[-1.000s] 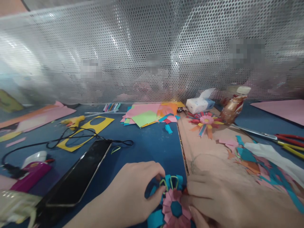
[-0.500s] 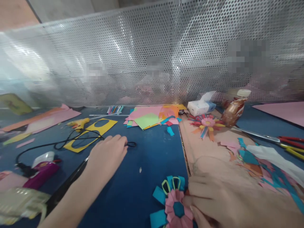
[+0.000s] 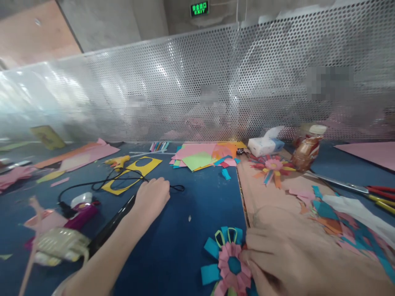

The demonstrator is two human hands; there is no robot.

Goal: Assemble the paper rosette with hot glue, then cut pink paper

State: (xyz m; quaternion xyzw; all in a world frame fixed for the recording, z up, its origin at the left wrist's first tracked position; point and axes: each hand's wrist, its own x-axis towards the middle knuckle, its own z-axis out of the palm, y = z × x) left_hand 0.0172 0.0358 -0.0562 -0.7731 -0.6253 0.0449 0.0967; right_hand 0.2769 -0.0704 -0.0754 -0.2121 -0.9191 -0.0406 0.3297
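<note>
My left hand (image 3: pixel 153 195) is closed in a fist on the blue tabletop, reaching forward. A black cord (image 3: pixel 125 178) runs up to it, and a small black loop shows beyond the knuckles. Whatever lies inside the fist is hidden. Below, my right hand (image 3: pixel 277 250) has its fingers and thumb closed on the right edge of a paper flower (image 3: pixel 226 269). That flower has pink folded petals around a blue centre, with blue and green paper loops outside; its lower part is cut off by the frame.
A yellow glue gun (image 3: pixel 117 161), yellow cut-out paper (image 3: pixel 140 168) and a purple plug block (image 3: pixel 83 214) lie left. Coloured sheets (image 3: pixel 197 156) are behind. On the right are another paper flower (image 3: pixel 273 165), a brown bottle (image 3: pixel 307 150), a tissue box (image 3: pixel 265 146), scissors (image 3: pixel 348 183) and paper scraps.
The view has tilted up and turned left, bringing an exit sign and more of the left side into sight. Both hands keep nearly the same pose, and the flower stays in the right hand.
</note>
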